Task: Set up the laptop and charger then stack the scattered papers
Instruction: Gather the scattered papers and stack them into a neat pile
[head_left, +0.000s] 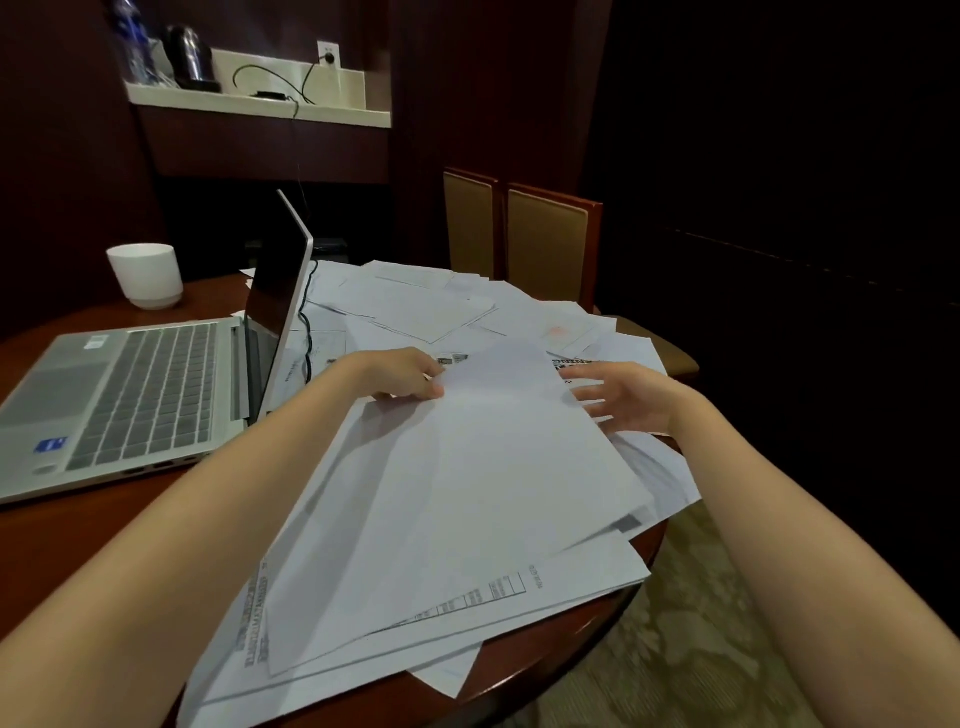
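Dark wood table (62, 545), papers (415, 306) strewn all over. Left hand (400, 374) pinches the far corner of the top sheet (483, 467); right hand (618, 397) is spread wide at that sheet's right edge, gripping nothing. Light, floppy, slippery stuff, I'd say: best taken by both long edges so it won't sag or slide. Below the right wrist the pile overhangs the table rim; laptop (135, 395) and cable (309, 322) crowd the left hand's outer side, leaving room beyond both hands.

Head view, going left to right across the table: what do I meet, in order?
laptop → left hand → right hand. The cup and papers overlap these, so they are left out.
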